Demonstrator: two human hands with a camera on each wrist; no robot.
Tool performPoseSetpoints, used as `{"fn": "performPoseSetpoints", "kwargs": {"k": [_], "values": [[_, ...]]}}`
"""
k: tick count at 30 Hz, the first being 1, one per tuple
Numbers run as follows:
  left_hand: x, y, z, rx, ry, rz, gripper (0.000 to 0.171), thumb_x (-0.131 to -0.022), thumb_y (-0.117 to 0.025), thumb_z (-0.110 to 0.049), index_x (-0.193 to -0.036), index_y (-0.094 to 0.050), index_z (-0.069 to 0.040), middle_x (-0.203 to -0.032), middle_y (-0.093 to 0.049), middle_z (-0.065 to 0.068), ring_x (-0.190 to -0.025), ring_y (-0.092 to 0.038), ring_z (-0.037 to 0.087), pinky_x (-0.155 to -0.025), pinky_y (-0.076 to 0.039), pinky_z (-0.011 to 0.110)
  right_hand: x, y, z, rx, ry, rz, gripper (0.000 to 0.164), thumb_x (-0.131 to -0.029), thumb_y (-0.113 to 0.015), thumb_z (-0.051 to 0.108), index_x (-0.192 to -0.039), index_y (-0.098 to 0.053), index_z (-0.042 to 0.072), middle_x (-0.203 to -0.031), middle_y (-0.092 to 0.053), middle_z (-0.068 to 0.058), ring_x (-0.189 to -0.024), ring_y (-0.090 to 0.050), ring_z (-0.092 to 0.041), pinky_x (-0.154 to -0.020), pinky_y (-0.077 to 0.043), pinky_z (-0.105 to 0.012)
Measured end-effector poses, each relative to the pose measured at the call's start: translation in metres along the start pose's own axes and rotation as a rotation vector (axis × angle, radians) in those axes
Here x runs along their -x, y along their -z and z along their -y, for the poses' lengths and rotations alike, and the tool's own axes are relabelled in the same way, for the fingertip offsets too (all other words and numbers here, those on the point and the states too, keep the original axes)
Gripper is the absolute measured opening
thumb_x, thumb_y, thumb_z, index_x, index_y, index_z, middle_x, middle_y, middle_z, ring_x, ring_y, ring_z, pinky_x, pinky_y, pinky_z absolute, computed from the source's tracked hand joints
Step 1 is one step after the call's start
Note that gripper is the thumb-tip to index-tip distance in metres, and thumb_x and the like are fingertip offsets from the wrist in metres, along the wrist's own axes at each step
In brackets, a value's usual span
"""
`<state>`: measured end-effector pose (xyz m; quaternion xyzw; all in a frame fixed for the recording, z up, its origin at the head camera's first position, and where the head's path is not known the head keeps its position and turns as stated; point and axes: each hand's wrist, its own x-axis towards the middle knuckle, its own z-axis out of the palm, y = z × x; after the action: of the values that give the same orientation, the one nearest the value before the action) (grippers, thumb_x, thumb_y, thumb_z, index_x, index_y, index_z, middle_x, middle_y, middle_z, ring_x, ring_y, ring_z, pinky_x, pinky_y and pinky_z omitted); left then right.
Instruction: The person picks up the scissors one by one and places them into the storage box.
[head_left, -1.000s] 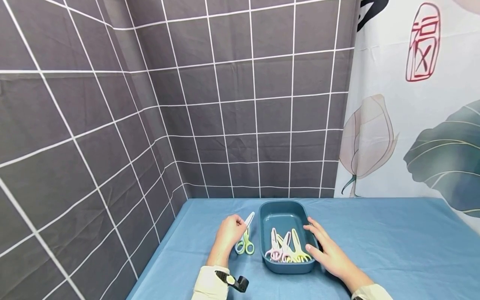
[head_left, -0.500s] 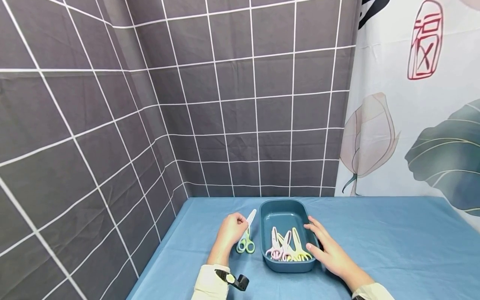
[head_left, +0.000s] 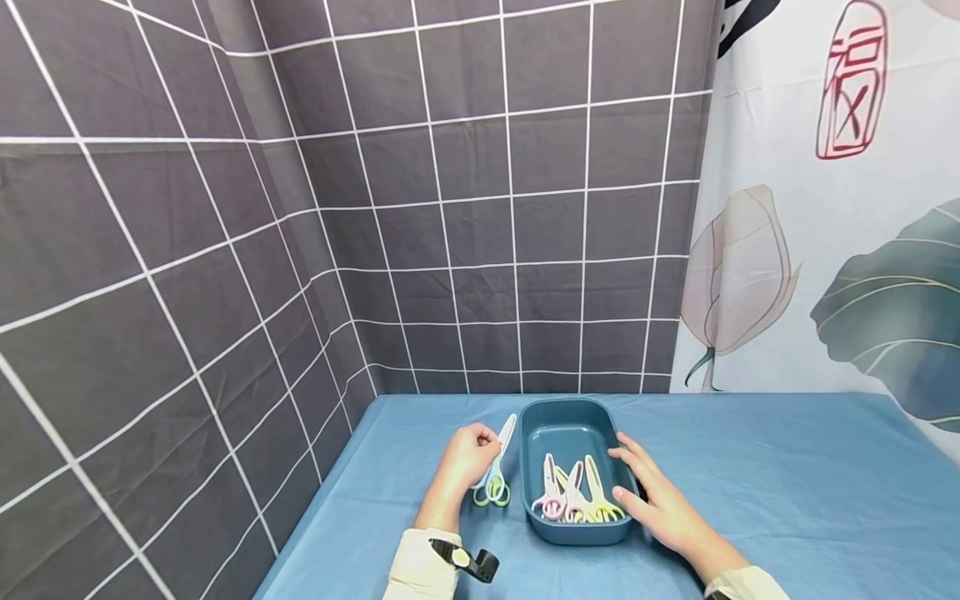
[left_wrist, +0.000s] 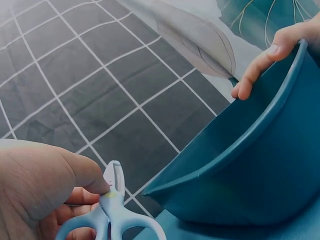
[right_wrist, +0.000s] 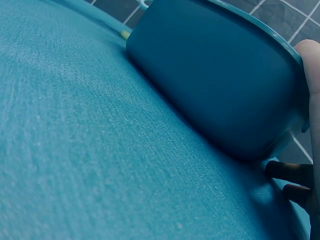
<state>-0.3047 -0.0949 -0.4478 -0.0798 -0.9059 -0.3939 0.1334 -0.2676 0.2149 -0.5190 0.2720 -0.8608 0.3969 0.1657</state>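
Note:
My left hand (head_left: 467,457) pinches a pair of light blue scissors (left_wrist: 114,212) near the pivot, between thumb and fingers. Their pale blade points up and away, and the two finger loops hang below. Behind those loops, pale green scissor loops (head_left: 504,500) show by the cloth; the rest of that pair is mostly hidden. To the right stands a dark teal tub (head_left: 573,535) with several scissors inside, among them a pink pair (head_left: 552,507) and a yellow pair (head_left: 600,505). Over the tub's right rim rests my right hand (head_left: 663,508), its fingers loosely extended.
A blue cloth (head_left: 787,492) covers the table. Dark grey gridded fabric (head_left: 465,233) hangs behind and at the left, and a white curtain with leaf prints (head_left: 757,275) hangs at the back right.
My left hand has shifted slightly right with the light blue scissors, whose loops have come apart from behind the hand and now overlap the green ones. The right hand and tub stay in place.

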Motion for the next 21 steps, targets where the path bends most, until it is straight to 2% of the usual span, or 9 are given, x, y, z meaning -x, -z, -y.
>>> {"fn": "performPoseSetpoints", "kwargs": {"k": [18,21], "values": [[0.003,0.002,-0.017,0.120,-0.042,0.005,0.006,-0.075,-0.057,-0.010,-0.075,-0.063,-0.011,-0.063,-0.053,-0.006,-0.055,-0.048,0.008,-0.054,-0.042,0.025,-0.001,-0.001,-0.001,-0.002,0.005,-0.013,0.051,-0.087,-0.060,0.017,-0.133,-0.040,0.024,-0.149,-0.021,-0.007,-0.131,-0.025,-0.035,-0.088,-0.033,-0.059],[0.004,0.001,-0.019,0.147,-0.044,0.012,0.005,-0.077,-0.057,-0.010,-0.075,-0.062,-0.010,-0.062,-0.053,-0.005,-0.051,-0.048,0.008,-0.050,-0.042,0.025,-0.001,0.000,0.004,0.001,0.004,-0.019,0.051,-0.087,-0.060,0.015,-0.133,-0.040,0.021,-0.148,-0.022,-0.010,-0.130,-0.026,-0.037,-0.088,-0.032,-0.059]]}}
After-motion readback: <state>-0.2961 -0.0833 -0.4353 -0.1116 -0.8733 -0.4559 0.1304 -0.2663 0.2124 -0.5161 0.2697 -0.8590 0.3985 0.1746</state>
